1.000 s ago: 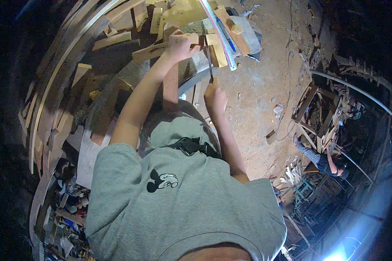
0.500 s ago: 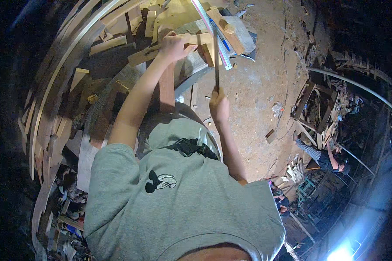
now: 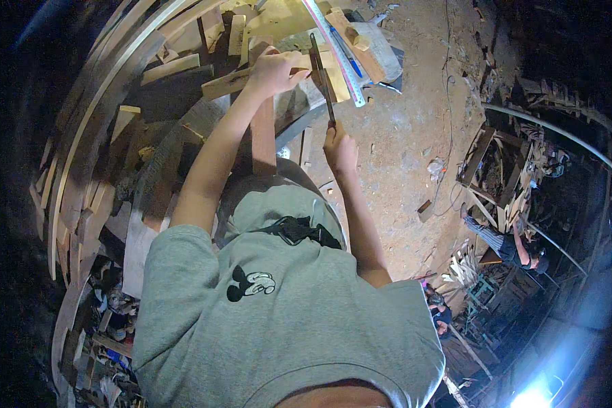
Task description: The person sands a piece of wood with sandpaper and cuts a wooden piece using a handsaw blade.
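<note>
My left hand [image 3: 276, 71] is closed on a pale wooden piece [image 3: 334, 83], pressing it down on the cluttered work surface at the top of the view. My right hand [image 3: 341, 148] grips the near end of a long, narrow, dark file [image 3: 323, 78]. Its far part lies across the wooden piece, just right of my left fingers. Beside them on the right are a white ruler [image 3: 347, 76] and a blue pen [image 3: 355, 66]. A reddish board [image 3: 263, 136] extends from under my left forearm toward my lap.
Several offcuts [image 3: 170, 70] and long boards [image 3: 81, 136] crowd the left side. A dirt floor [image 3: 401, 149] with scraps and a thin cable [image 3: 449, 102] lies to the right. Farther right are a wooden frame [image 3: 479, 160] and another person [image 3: 517, 248]; a second person [image 3: 440, 314] is lower down.
The file has shifted left and tilted, its tip now nearer my left fingers. My right hand has moved slightly up and left. My left hand keeps its hold on the wooden piece.
</note>
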`<state>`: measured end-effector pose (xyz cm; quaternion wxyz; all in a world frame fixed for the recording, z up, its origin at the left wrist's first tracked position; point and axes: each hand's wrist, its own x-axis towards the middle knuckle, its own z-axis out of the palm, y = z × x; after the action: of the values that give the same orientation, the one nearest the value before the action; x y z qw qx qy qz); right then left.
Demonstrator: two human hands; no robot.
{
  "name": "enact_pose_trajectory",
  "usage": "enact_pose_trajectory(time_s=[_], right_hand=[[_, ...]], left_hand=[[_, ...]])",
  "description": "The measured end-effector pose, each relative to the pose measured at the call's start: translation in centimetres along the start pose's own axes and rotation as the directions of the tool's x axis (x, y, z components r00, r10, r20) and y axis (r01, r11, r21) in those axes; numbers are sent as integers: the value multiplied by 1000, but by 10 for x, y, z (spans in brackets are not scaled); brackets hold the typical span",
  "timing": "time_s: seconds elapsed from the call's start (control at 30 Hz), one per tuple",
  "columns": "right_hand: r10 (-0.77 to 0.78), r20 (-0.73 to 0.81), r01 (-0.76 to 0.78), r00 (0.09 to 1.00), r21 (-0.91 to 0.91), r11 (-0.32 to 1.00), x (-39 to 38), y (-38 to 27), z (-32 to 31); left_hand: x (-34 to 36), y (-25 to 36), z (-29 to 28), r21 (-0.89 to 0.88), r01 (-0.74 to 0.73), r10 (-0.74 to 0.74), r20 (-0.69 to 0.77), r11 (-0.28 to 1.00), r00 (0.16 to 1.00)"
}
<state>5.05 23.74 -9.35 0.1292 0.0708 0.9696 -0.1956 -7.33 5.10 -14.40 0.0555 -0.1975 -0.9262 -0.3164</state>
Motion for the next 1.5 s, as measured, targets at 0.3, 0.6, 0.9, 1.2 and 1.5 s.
enact_pose_trajectory(time_s=[0.3, 0.6, 0.9, 1.2, 1.5], right_hand=[[-45, -2, 45, 999, -36, 998, 20, 1, 11], [-51, -43, 54, 998, 70, 996, 19, 8, 20], [-45, -22, 46, 999, 91, 995, 19, 6, 15], [1, 4, -1, 1000, 16, 1000, 1, -7, 1], [16, -44, -16, 999, -20, 1000, -2, -13, 13]], left_hand=[[-1, -6, 5, 30, -32, 32, -10, 999, 999], [0, -4, 4, 8, -63, 64, -51, 998, 997], [1, -1, 2, -30, -79, 77, -43, 996, 996], [-1, -4, 2, 28, -20, 22, -74, 999, 997], [-1, -1, -2, -65, -35, 29, -84, 997, 996]])
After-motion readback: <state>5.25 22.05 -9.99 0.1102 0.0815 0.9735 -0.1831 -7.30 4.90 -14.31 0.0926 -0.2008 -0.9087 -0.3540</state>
